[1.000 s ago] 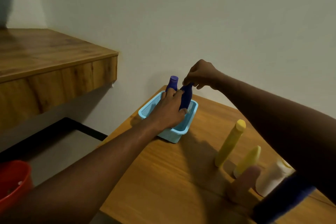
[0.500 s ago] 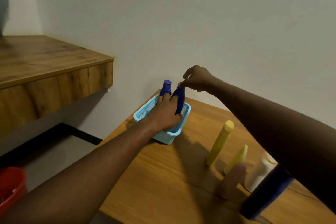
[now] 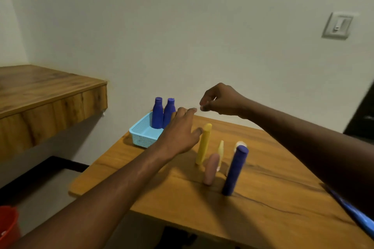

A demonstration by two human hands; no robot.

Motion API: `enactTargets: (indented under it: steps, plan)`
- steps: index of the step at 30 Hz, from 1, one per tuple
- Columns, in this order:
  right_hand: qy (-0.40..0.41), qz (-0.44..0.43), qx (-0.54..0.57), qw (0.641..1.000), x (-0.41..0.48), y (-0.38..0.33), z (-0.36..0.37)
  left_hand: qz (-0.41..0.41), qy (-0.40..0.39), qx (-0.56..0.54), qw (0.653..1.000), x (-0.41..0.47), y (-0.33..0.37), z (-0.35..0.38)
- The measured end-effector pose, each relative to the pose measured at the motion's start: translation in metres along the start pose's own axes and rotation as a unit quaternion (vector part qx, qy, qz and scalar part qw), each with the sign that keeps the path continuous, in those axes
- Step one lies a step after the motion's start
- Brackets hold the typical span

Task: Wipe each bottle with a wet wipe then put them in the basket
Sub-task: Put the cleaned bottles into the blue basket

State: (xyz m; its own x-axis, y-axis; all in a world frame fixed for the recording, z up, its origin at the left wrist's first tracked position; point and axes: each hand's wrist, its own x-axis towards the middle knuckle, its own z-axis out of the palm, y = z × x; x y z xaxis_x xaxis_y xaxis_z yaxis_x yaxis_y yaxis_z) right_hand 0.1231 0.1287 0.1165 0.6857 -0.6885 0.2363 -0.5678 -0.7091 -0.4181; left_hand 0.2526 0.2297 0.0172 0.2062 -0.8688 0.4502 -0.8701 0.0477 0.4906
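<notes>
Two dark blue bottles (image 3: pixel 157 113) (image 3: pixel 169 111) stand upright side by side in the light blue basket (image 3: pixel 141 137) at the table's far left corner. My left hand (image 3: pixel 180 133) hovers open just right of the basket, its fingertips close to a tall yellow bottle (image 3: pixel 204 144). My right hand (image 3: pixel 219 100) is raised above the table with fingers loosely pinched and nothing visible in them. Behind the tall yellow bottle stand a smaller yellow bottle (image 3: pixel 221 150), a pink bottle (image 3: pixel 211 169), a tall dark blue bottle (image 3: pixel 234 170) and a white bottle (image 3: pixel 240 144), mostly hidden.
The wooden table (image 3: pixel 253 198) ends at the wall. A wooden shelf (image 3: pixel 40 97) juts out at the left, higher than the table. A red bucket (image 3: pixel 8 222) sits on the floor at the lower left. A blue object (image 3: pixel 354 212) lies at the table's right edge.
Both hands have let go of the second dark blue bottle, which now stands in the basket. My left hand has moved right toward the tall yellow bottle; my right hand has lifted away.
</notes>
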Motion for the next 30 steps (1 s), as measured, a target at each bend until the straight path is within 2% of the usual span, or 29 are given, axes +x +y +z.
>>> enactTargets:
  steps: [6,12,14,21,25,30]
  plan:
    - [-0.071,0.009,-0.050,0.996,-0.083,0.014,-0.037,0.044,-0.035,-0.022,0.998,-0.036,0.073,0.014]
    - [-0.159,0.036,-0.035,0.986,-0.131,0.042,-0.040,0.015,-0.046,-0.084,0.995,-0.056,0.104,0.034]
    - [-0.156,0.016,-0.040,0.987,-0.139,0.047,-0.032,0.011,-0.049,-0.091,0.995,-0.061,0.107,0.040]
    - [-0.071,-0.009,-0.077,0.995,-0.147,0.058,-0.008,0.011,-0.070,-0.089,0.994,-0.072,0.104,0.051]
    - [-0.075,-0.007,-0.115,0.990,-0.144,0.054,-0.003,0.008,-0.067,-0.077,0.995,-0.075,0.101,0.057]
    - [-0.092,0.006,-0.113,0.989,-0.139,0.051,-0.008,0.023,-0.018,-0.085,0.996,-0.078,0.095,0.060]
